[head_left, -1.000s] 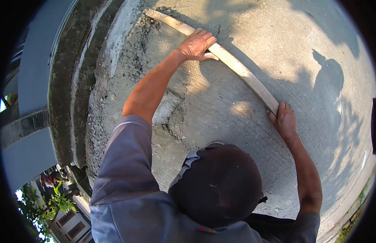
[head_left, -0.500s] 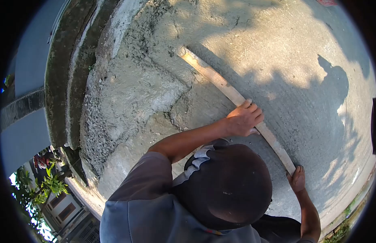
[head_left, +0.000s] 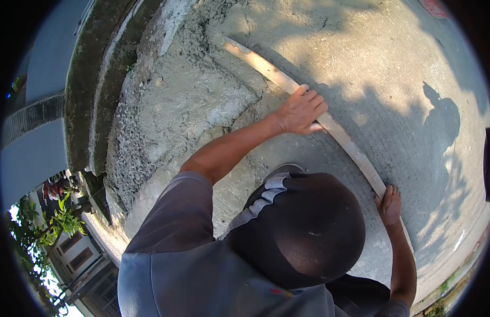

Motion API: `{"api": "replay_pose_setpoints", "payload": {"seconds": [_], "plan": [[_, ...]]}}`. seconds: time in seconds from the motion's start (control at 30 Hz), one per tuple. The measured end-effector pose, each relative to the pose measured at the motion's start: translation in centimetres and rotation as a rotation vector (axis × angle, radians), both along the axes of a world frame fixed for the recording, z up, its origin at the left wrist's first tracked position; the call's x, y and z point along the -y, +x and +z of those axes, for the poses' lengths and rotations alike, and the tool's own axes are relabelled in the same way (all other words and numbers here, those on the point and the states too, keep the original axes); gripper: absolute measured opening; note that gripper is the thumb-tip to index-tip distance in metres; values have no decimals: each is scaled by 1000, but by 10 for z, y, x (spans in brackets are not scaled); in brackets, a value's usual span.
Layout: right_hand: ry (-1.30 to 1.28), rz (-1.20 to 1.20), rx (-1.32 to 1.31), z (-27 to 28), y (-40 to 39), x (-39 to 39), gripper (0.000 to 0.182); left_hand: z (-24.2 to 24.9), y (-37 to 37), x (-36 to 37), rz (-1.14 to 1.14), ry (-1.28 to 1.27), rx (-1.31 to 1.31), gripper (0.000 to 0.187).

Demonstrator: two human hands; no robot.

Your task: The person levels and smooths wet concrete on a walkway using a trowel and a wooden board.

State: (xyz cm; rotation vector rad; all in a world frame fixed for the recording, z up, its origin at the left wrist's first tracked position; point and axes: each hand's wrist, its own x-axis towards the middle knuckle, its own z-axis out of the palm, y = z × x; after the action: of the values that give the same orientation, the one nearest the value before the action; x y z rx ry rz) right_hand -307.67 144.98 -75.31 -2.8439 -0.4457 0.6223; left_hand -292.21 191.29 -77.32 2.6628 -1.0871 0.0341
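Observation:
My left hand [head_left: 303, 112] is closed over the middle of a long, narrow wooden board [head_left: 356, 150], with the fingers wrapped over its edge. Further down the same board, my right hand [head_left: 390, 205] grips it near its lower right end. The board lies diagonally on grey wet-looking concrete [head_left: 203, 105], from the top centre toward the lower right. Its upper left end is beside rough, lumpy concrete.
A dark cap [head_left: 313, 232] and grey-shirted shoulders fill the bottom centre. Loose gravel [head_left: 123, 142] lies along a mossy kerb [head_left: 81, 105] at the left. A head-shaped shadow falls at the right. A red object [head_left: 434, 8] is at the top right.
Both hands and the board have shifted upward in view, the left hand also leftward. More of the board now shows beyond the right hand. The view itself has turned slightly.

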Motion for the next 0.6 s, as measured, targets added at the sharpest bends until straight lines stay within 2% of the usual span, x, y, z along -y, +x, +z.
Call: {"api": "replay_pose_setpoints", "payload": {"seconds": [0.1, 0.13, 0.27, 0.33, 0.43, 0.5, 0.53, 0.6], "plan": [[-49, -3, -26, 3, -54, 101, 46, -9, -69, 90, 8, -155, 72, 65], [-70, -28, -80, 8, -65, 124, 47, -10, -92, 117, 16, -116, 105, 64], [-108, 0, -129, 9, -88, 170, 48, -15, -135, 154, 12, -78, 144, 62], [-74, 33, -97, 4, -89, 162, 48, -17, -131, 133, 18, -61, 115, 62], [-48, 92, 1, -11, -61, 87, 47, -5, -97, 58, -4, 40, 128, 61], [38, 100, 38, -10, -34, 29, 47, 7, -64, 12, 13, 139, -48, 62], [33, 89, 47, -11, -23, 9, 46, 16, -44, 1, 34, 194, -149, 63], [54, 75, 54, -11, -10, 1, 45, 22, -25, 7, 51, 298, -135, 69]]}}
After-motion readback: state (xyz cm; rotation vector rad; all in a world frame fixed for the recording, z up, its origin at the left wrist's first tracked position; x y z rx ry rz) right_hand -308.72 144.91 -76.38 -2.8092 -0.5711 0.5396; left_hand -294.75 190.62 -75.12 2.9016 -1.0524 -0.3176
